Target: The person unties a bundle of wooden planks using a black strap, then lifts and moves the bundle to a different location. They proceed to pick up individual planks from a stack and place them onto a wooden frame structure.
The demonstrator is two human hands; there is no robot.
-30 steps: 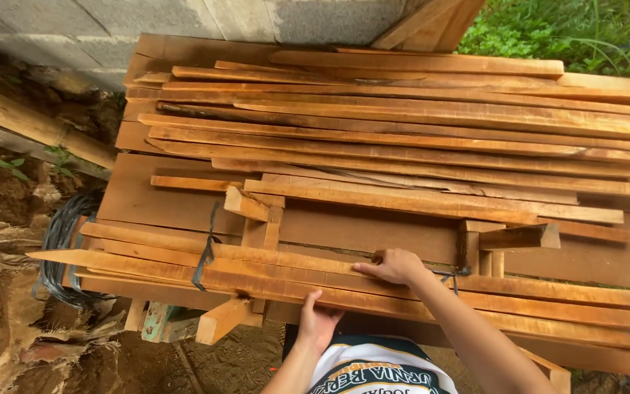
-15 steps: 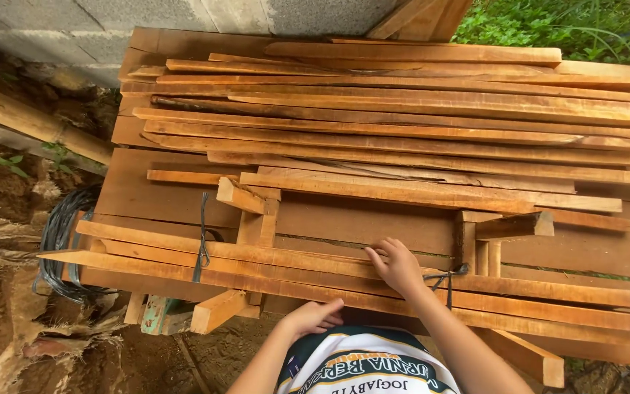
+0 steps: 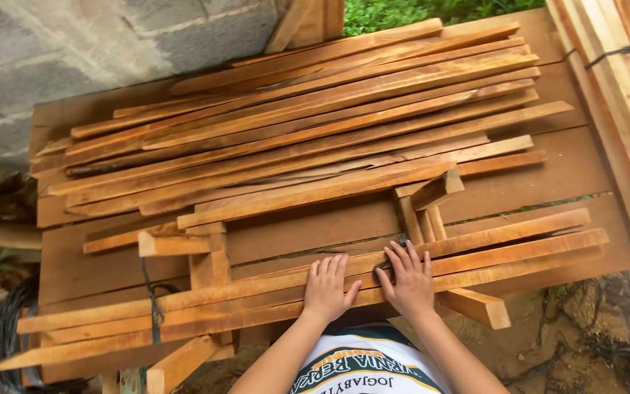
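A rough wooden worktable (image 3: pixel 548 182) stands outdoors against a grey block wall (image 3: pixel 111 44), grass showing at 12 o'clock. We lay both palms flat on the near bundle of long slats (image 3: pixel 257 295), which runs along the table's front edge at 6 o'clock, its ends overhanging on both sides. Our left hand (image 3: pixel 327 288) and right hand (image 3: pixel 407 277) sit side by side, fingers spread and open, gripping nothing. A dark wire tie (image 3: pixel 154 303) binds the bundle at 8 o'clock. Bare tabletop lies just beyond the hands, hemmed by short upright blocks (image 3: pixel 424 204) at 1 o'clock and another block (image 3: pixel 205 252) at 10 o'clock. Past these, a loose heap of slats (image 3: pixel 315 124) fills the table toward 12 o'clock. More planks (image 3: pixel 621 87) lean at 2 o'clock; coiled black cable (image 3: pixel 5 328) lies on the ground at 8 o'clock.
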